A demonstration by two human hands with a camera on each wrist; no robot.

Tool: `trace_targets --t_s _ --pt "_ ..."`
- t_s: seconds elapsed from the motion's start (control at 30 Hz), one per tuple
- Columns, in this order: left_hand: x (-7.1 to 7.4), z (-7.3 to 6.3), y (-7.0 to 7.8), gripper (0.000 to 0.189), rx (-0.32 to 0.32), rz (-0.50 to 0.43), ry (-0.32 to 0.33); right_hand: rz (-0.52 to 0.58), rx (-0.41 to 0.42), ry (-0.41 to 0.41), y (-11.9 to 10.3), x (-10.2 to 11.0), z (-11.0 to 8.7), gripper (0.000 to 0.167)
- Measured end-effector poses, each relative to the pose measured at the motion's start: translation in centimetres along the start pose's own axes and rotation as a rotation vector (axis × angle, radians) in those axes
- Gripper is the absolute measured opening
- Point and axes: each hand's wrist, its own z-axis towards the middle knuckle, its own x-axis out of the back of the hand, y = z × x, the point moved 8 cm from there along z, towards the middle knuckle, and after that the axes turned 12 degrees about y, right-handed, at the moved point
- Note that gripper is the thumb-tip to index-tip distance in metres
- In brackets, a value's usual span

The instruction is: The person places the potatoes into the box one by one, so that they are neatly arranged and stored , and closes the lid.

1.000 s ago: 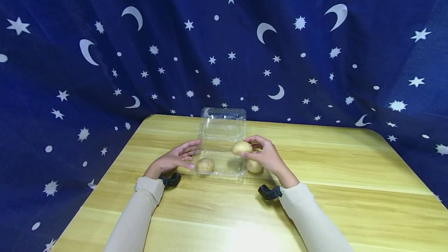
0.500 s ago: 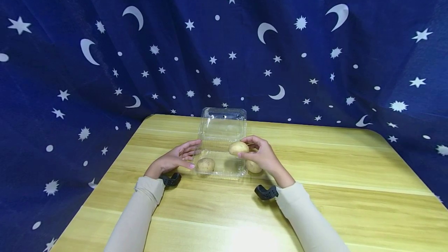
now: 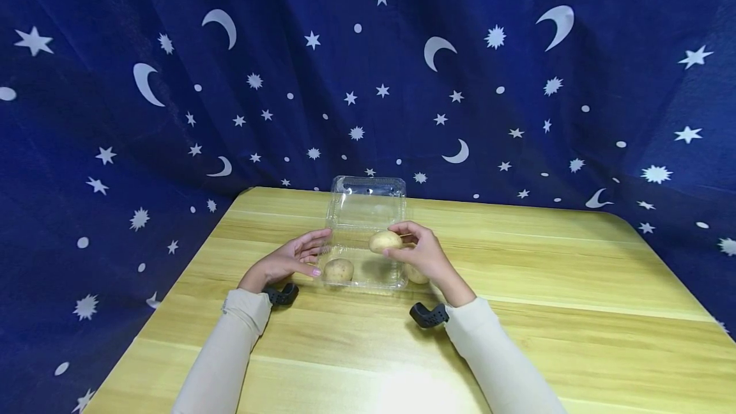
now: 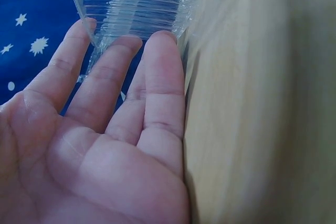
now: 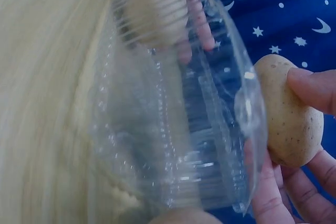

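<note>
In the head view, a clear plastic clamshell container [image 3: 368,211] stands with its lid raised at the back. One potato [image 3: 338,270] lies inside its left part. My right hand [image 3: 430,257] pinches a second potato [image 3: 385,242] between thumb and fingers, above the container's right part; the right wrist view shows that held potato [image 5: 289,114] close up. A third potato [image 3: 416,275] rests against the container's right side, partly hidden by the right hand. My left hand [image 3: 287,260] is at the container's left side, with extended fingertips [image 4: 164,51] touching the ribbed wall in the left wrist view.
The container stands on a light wooden table [image 3: 322,350]. Behind and to the left hangs a dark blue curtain [image 3: 391,50] with white moons and stars. Each wrist wears a black strap mount, such as the right one [image 3: 429,315].
The right hand has carried its potato leftward, further over the container. The left hand, the container and the other two potatoes have stayed in place.
</note>
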Motion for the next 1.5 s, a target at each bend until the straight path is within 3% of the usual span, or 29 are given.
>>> trace_targets --t_s 0.87,1.13,1.5 --pt "-0.1 0.0 -0.1 0.109 0.000 -0.020 -0.008 0.082 -0.143 0.042 -0.2 -3.0 0.0 0.049" --pt "0.0 0.0 0.0 0.109 0.004 -0.017 -0.006 0.189 -0.198 0.072 0.1 -3.9 0.2 0.052" --pt "-0.1 -0.1 0.1 0.110 0.009 -0.013 -0.007 0.252 -0.265 0.122 0.4 -5.1 0.2 0.053"
